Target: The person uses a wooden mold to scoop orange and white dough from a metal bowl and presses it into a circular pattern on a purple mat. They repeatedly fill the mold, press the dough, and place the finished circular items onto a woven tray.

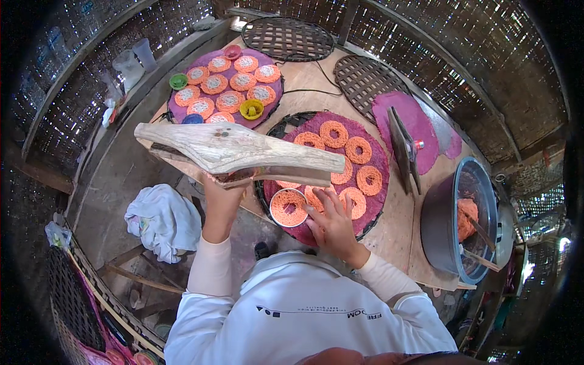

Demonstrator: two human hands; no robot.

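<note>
The small round ring mould of orange noodle strands (288, 207) sat at the purple-clothed tray's (382, 159) seven o'clock. Right hand (331, 222) lay open, fingertips steadying it; left hand (223, 193) gripped the long wooden press (238, 152). Pressing level would serve best.

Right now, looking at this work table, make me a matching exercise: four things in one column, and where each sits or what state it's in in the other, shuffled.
Things:
1. wooden press
2. white ring mould
3. yellow cup
4. grey tub

Places or states:
A. on the far purple mat among the orange noodle rounds
B. at the table's right edge, with orange dough inside
C. held up over the table by the left hand
D. on the near purple mat, filled with orange strands, right hand touching it

Pairs: 1-C, 2-D, 3-A, 4-B
</note>
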